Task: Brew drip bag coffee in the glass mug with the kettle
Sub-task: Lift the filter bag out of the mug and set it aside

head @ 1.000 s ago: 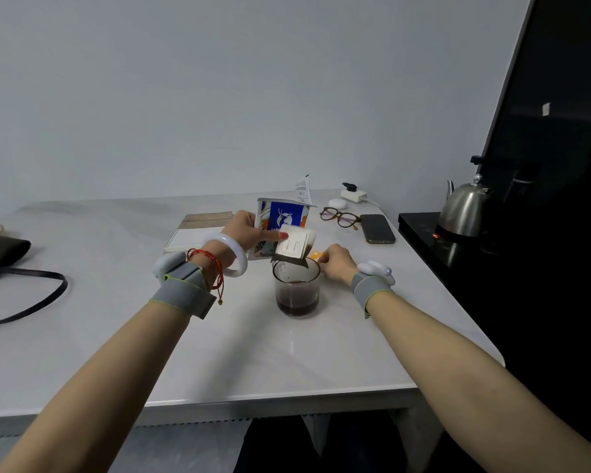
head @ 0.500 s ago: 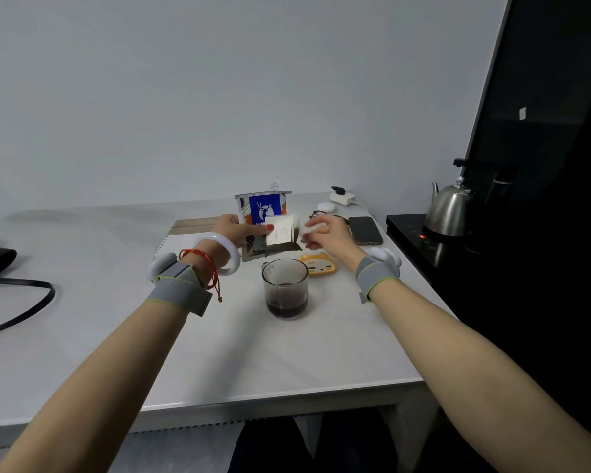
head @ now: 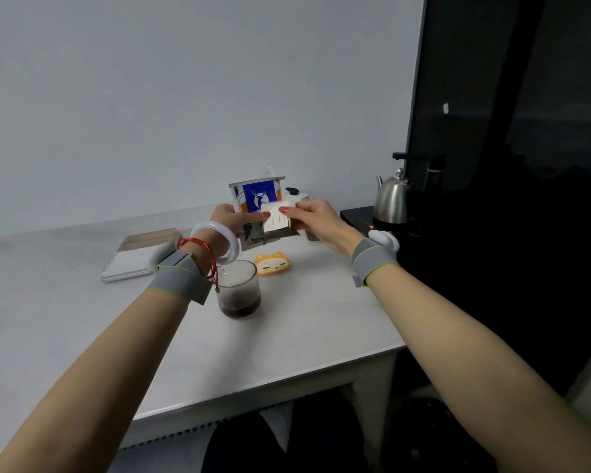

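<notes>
A glass mug (head: 238, 288) stands on the white table (head: 287, 336) with dark coffee in its lower part. Above and behind it, both hands hold the used white drip bag (head: 276, 220) in the air. My left hand (head: 234, 220) pinches its left side and my right hand (head: 313, 218) pinches its right side. The bag's dark wet bottom hangs below my fingers. A steel kettle (head: 392, 199) sits on a black base at the right, apart from both hands.
A blue and orange coffee pouch (head: 256, 199) stands behind the drip bag. An orange cat-face coaster (head: 273, 263) lies right of the mug. A spiral notebook (head: 133, 257) lies at the left. The table's right edge meets a black counter (head: 359, 215).
The drip bag has been lifted off the mug and carried up and back. My right hand left the mug's side and took hold of the bag's right side. The view swung left.
</notes>
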Motion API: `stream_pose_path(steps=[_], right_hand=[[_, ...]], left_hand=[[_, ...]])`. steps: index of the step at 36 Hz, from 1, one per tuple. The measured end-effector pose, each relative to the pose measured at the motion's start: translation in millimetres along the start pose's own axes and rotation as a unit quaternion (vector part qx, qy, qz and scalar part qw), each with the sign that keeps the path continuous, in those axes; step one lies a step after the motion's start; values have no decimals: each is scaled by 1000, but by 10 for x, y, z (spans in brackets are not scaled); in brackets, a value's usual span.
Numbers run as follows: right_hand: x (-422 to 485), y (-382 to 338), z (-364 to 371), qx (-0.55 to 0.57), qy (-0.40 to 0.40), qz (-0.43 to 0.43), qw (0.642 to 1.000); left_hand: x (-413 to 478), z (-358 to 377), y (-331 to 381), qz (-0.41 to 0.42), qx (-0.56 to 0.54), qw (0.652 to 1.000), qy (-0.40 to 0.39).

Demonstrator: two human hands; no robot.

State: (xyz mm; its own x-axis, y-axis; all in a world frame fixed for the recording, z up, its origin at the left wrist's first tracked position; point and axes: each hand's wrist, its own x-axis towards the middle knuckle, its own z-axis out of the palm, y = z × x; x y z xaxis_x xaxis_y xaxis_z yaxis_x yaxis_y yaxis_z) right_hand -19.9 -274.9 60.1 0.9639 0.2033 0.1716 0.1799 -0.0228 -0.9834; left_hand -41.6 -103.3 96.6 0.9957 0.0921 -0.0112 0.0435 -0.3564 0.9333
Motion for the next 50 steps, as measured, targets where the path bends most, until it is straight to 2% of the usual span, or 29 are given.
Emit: stream_pose_path(steps=[6, 7, 10, 11, 16, 22, 24, 26, 28, 30, 34, 38, 50], right_hand=[[-203, 46, -503, -51, 48, 13, 997], [-444, 85, -820, -59, 79, 13, 995], [-486, 159, -972, -63, 90, 26, 994], [-748, 252, -1320, -66, 132, 35, 988], [-1011, 539, -1662, -79, 193, 66, 976], [-1636, 1161, -2337, -44, 292, 143, 945], [-1803, 1394, -2473, -47, 326, 160, 931], [-1899, 1566, -2481, -58, 350, 175, 918], [-2031, 1929, -2535, -66, 366, 216, 903], [-2087, 2326, -2557, -82, 371, 265, 886], [-2204, 2815, -2444, -108, 388, 352, 845], [-2267, 3132, -2253, -107, 365, 415, 826], [-2362, 3749, -2130, -160, 336, 485, 791]], left_hand=[[-89, 489, 120, -2, -7, 999, -39], [-132, 888, 169, 1, 9, 997, -72], [-183, 1047, 198, 9, 22, 998, -65], [-270, 1494, 237, 5, 38, 993, -112], [-371, 1952, 135, 1, 15, 988, -154], [-445, 2892, -171, -28, 37, 962, -269], [-419, 3123, -251, -8, 92, 955, -283], [-392, 3151, -239, 22, 126, 958, -257], [-346, 3285, -307, 18, 141, 951, -275], [-261, 3383, -354, 14, 165, 933, -319], [-147, 3353, -359, 6, 211, 913, -350], [-50, 3303, -399, -17, 248, 893, -376], [-48, 3329, -438, 26, 294, 871, -393]])
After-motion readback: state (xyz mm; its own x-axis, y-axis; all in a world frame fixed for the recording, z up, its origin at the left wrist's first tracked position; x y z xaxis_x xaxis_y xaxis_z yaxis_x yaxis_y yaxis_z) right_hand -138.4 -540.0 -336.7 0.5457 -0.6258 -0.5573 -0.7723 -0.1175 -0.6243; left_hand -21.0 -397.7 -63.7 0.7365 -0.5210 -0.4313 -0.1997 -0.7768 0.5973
